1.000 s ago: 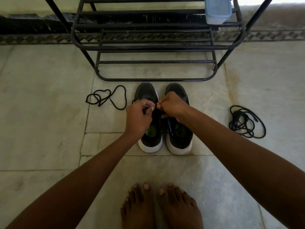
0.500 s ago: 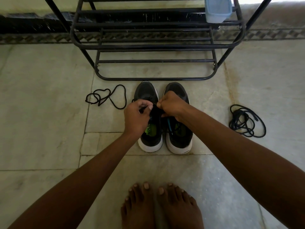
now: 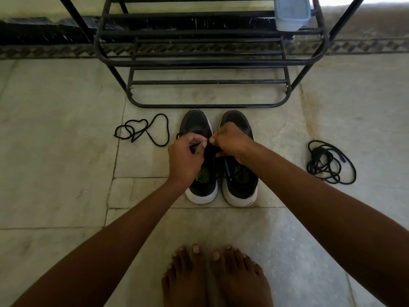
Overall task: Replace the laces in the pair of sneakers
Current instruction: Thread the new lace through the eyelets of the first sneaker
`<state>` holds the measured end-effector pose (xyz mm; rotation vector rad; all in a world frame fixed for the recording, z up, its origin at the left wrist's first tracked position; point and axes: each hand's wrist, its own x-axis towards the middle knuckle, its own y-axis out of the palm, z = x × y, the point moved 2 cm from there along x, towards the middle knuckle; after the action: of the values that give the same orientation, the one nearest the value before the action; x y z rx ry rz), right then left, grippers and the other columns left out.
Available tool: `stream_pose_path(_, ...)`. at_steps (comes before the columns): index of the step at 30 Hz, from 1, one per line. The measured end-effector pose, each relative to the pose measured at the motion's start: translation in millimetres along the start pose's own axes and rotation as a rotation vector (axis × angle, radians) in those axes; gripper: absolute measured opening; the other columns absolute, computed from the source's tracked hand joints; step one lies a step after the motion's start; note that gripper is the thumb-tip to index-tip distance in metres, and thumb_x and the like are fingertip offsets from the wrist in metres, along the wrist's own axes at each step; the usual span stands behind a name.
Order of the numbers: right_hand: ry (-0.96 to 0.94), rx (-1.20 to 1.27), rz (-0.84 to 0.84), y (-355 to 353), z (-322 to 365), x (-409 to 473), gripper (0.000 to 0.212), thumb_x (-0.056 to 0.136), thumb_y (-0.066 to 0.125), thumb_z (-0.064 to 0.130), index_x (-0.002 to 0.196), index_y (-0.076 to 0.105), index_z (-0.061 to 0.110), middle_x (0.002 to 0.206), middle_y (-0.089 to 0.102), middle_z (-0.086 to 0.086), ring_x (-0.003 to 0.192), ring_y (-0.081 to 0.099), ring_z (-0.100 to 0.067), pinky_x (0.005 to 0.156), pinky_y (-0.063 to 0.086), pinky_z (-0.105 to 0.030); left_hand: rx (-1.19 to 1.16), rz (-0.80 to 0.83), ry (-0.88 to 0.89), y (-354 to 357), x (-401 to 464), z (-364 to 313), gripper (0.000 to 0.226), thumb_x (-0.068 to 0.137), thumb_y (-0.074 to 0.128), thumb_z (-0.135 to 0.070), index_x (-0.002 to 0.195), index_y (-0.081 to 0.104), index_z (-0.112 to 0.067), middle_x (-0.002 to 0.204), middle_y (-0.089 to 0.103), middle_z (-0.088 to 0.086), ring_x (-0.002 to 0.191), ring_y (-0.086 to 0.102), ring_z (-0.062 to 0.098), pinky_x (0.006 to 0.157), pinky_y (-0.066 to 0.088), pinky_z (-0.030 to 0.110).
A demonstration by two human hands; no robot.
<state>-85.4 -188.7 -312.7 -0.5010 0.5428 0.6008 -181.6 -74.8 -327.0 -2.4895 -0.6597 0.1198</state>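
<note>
Fingers (image 3: 200, 145) pinch lace over sneakers (image 3: 240, 173) on marble floor (image 3: 55, 151) (rack (image 3: 208, 63) behind).

A black metal rack (image 3: 208, 63) holds a blue container (image 3: 291, 13).

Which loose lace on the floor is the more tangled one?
The lace right of the sneakers: it lies bunched in several overlapping coils. The lace left of the sneakers is spread out in a few open loops.
</note>
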Motion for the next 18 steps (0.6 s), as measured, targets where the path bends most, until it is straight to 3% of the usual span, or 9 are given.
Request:
stream_pose_path(6, 0.002, 0.049, 0.014, -4.0, 1.4, -5.1, 0.018, 0.099, 0.056, 0.003, 0.098, 0.071, -0.006, 0.087, 0.066, -0.014, 0.076, 0.067, -0.016, 0.060, 0.057, -0.019, 0.086, -0.030, 0.083, 1.3, -3.3, -1.9, 0.010, 0.090, 0.072, -0.006, 0.096, 0.075, -0.013, 0.093, 0.073, 0.000, 0.083, 0.068, 0.006, 0.078, 0.054, 0.016)
stream_pose_path(12, -0.072, 0.007, 0.029, -5.2, -1.0, -3.7, 0.018, 0.097, 0.056, -0.005, 0.093, 0.072, 0.002, 0.094, 0.068, -0.011, 0.087, 0.070, -0.018, 0.071, 0.062, -0.026, -0.003, -0.059, 0.011, -5.2, -0.9, -5.5, 0.013, 0.087, 0.078, -0.006, 0.094, 0.070, -0.012, 0.080, 0.068, -0.011, 0.077, 0.066, 0.000, 0.067, 0.048, 0.008)
stream_pose_path(14, -0.119, -0.058, 0.008, -4.7, -2.2, -1.2, 0.016, 0.096, 0.059, -0.002, 0.092, 0.073, 0.003, 0.095, 0.070, -0.011, 0.089, 0.072, -0.019, 0.074, 0.063, -0.029, -0.005, -0.051, -0.012, -6.6, 0.6, -5.3, 0.013, 0.085, 0.080, -0.008, 0.088, 0.070, -0.015, 0.078, 0.066, -0.014, 0.076, 0.064, 0.001, 0.066, 0.046, 0.007)
stream_pose_path(18, -0.255, -0.272, -0.001, -3.2, 2.2, -1.3, 0.013, 0.096, 0.061, 0.001, 0.094, 0.073, 0.004, 0.090, 0.070, -0.008, 0.080, 0.071, -0.017, 0.069, 0.059, -0.022, -0.008, -0.014, -0.013, -11.5, 3.5, -4.8, 0.012, 0.084, 0.081, -0.010, 0.089, 0.072, -0.017, 0.080, 0.069, -0.015, 0.079, 0.065, -0.001, 0.070, 0.051, 0.012)
